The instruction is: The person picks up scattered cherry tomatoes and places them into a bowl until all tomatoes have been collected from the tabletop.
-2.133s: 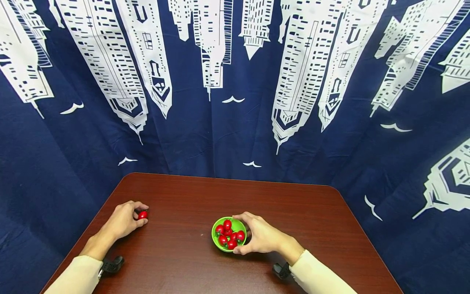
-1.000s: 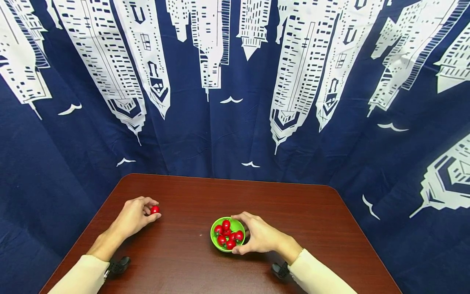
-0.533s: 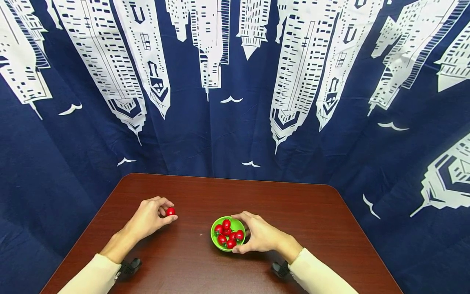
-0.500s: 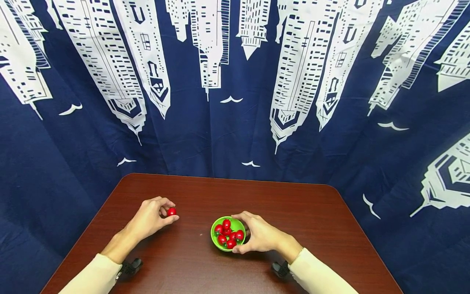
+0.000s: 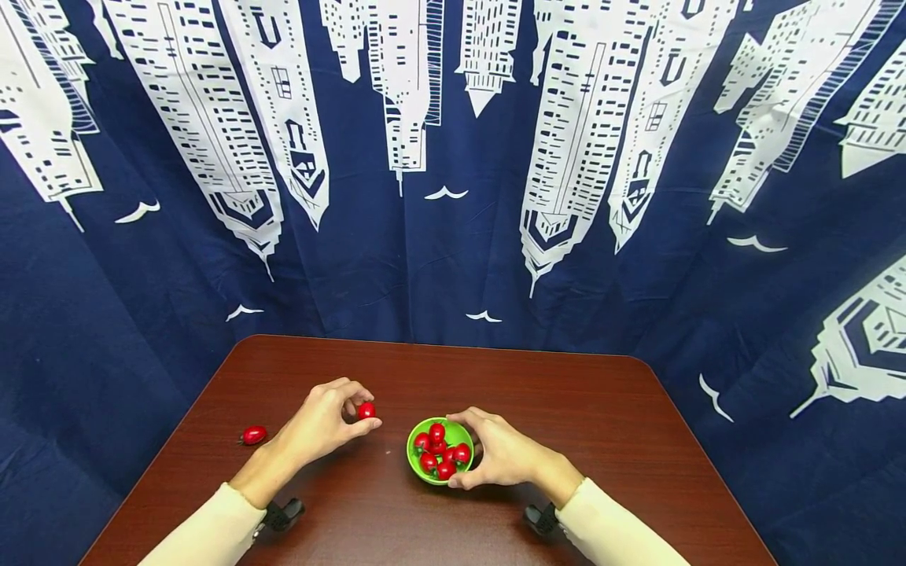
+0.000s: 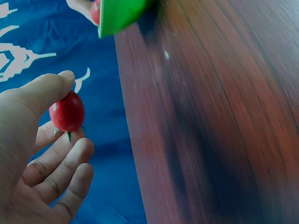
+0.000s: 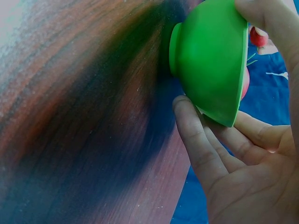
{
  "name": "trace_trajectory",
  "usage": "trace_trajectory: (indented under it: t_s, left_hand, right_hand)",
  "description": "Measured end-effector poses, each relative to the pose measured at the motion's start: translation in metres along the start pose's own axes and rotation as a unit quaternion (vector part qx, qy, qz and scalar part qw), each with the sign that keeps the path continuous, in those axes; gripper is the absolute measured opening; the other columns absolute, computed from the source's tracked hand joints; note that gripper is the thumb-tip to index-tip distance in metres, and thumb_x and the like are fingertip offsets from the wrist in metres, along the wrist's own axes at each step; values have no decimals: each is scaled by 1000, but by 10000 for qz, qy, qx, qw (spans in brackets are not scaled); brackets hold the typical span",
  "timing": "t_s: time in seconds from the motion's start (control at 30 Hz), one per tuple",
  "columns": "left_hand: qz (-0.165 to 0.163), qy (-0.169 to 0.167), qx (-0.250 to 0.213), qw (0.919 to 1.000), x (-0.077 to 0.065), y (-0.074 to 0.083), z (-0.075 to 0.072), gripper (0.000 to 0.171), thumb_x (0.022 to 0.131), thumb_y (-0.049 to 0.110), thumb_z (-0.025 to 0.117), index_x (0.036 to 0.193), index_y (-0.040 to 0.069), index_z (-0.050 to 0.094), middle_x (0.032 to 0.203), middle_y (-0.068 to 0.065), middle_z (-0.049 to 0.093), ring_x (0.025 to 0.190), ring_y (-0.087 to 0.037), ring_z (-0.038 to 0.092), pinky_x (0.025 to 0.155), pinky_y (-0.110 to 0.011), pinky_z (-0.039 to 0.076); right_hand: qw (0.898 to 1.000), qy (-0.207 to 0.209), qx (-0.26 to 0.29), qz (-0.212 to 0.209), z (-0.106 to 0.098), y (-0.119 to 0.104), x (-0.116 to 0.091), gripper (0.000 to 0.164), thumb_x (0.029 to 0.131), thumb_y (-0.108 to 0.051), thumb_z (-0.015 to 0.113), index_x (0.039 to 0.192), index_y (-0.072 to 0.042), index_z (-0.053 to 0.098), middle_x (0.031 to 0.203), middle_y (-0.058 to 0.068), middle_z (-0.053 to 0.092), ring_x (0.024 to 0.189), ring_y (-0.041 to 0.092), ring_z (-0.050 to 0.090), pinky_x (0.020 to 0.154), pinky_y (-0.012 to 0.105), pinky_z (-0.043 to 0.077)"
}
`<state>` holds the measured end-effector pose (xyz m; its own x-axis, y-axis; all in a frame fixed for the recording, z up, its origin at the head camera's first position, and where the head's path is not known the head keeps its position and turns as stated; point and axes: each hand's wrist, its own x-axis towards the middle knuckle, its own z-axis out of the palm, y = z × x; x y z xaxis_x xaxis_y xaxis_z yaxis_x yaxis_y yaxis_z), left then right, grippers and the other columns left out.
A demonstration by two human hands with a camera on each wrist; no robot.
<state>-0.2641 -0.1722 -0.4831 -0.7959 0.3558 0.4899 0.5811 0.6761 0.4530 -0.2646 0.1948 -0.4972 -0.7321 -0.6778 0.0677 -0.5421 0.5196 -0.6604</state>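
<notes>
A small red cherry tomato [image 5: 366, 410] is pinched between the thumb and fingers of my left hand [image 5: 322, 420], left of the green bowl [image 5: 456, 434]. In the left wrist view, the held tomato [image 6: 67, 112] shows its green calyx. My right hand [image 5: 504, 452] grips the bowl from its right side, thumb at the near rim and fingers around the far side. Several cherry tomatoes [image 5: 437, 432] lie inside the upright bowl. In the right wrist view the bowl's outer wall [image 7: 210, 60] hides most of them.
Another cherry tomato [image 5: 253, 435] lies on the brown table [image 5: 538, 385], left of my left forearm. A blue curtain [image 5: 361, 259] with white building prints hangs behind the table's far edge. Both wrists wear a dark strap-on device [image 5: 283, 515].
My left hand has carried its tomato rightward, closer to the bowl. A tomato on the table at left, earlier hidden by that hand and arm, now shows. The right hand and bowl stay put.
</notes>
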Motion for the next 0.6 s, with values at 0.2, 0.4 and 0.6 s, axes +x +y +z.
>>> trace_trajectory:
  t_s: [0.2, 0.4, 0.6]
  left_hand:
    - [162, -74, -168, 9997, 10, 15, 11, 34, 87, 22, 106, 110, 11, 84, 93, 6, 75, 80, -4, 67, 73, -21, 61]
    - [301, -181, -294, 9990, 17, 30, 22, 33, 88, 22, 105, 111, 12, 83, 98, 4, 78, 84, -7, 73, 76, -21, 65]
    - [468, -316, -326, 9979, 26, 46, 31, 34, 88, 23, 105, 112, 12, 83, 102, 2, 79, 86, -8, 77, 79, -21, 67]
  right_hand:
    - [10000, 39, 20, -23, 1, 1, -1, 97, 84, -37, 106, 161, -1, 59, 141, 9, 72, 107, 1, 76, 92, 17, 66]
    - [9999, 79, -81, -100, 1, 1, 0, 94, 85, -36, 105, 160, -2, 60, 141, 8, 73, 106, 0, 76, 92, 18, 67]
    - [9993, 138, -278, -188, 0, 0, 0, 93, 84, -37, 104, 159, -2, 61, 139, 8, 75, 108, 1, 75, 92, 17, 66]
